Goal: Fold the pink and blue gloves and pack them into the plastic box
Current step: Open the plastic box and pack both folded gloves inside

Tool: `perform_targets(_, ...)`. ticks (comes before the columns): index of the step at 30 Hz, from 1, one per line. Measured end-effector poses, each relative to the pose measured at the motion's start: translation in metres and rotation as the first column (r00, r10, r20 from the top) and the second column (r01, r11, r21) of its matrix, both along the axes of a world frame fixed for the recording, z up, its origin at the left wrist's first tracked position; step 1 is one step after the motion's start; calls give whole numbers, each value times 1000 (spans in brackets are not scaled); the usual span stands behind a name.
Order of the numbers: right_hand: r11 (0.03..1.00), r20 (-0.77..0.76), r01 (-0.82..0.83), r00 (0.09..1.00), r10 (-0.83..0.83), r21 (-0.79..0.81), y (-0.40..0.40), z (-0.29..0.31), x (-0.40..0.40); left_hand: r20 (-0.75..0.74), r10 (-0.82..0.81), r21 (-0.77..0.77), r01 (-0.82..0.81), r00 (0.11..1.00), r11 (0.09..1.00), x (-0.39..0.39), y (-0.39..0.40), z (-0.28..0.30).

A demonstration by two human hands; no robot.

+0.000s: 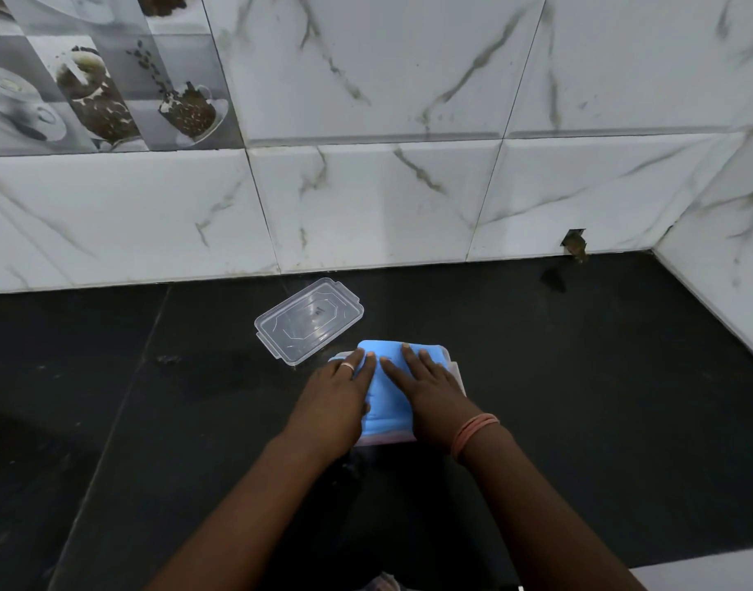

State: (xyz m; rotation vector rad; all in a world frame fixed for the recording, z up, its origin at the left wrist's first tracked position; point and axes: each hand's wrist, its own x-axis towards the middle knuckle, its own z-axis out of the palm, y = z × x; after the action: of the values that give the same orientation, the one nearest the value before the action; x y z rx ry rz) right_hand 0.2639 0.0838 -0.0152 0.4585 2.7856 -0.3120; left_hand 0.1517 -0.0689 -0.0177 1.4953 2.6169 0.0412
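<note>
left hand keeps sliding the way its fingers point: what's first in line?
Probably the clear lid. The left hand lies flat on the blue glove in the plastic box, fingers pointing away and slightly right. The lid's near corner lies just beyond the box; depth is unclear, so the hand might pass beside it toward the tiled wall.

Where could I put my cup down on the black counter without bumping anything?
Bare counter lies right of the right hand, up to the corner walls. More lies left of the left hand. It's crowded in the middle: both hands press the blue glove into the box, and the lid sits just behind.
</note>
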Motion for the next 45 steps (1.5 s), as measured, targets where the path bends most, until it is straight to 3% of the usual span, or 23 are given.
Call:
perform_targets(7,999,5,-38,999,38,-7,7,0,-6,-197,-43,-188,5,980,982,13,21,2)
perform_targets(15,997,92,-75,993,76,-12,7,-6,-8,-216,-80,-292,14,973,956,18,25,2)
perform_targets(29,995,304,-75,951,51,68,9,-1,-26,-90,-201,-370,154,976,916,-8,47,-5)
perform_targets(32,994,306,-81,951,53,78,9,3,-25,37,-191,-330,192,981,924,-14,47,8)
perform_targets(34,995,270,-61,962,38,74,9,6,-22,91,-196,-244,213,976,946,-23,44,23)
perform_targets(37,997,135,-28,991,18,72,8,10,-18,-31,-154,-145,148,988,978,-40,38,44)
perform_targets(41,1000,-136,6,991,-7,-1,-1,13,-27,13,-34,-188,35,999,982,-39,38,47)
perform_targets(45,996,-133,6,991,-18,-93,-4,3,-33,5,14,-205,-13,1000,979,-27,43,38)
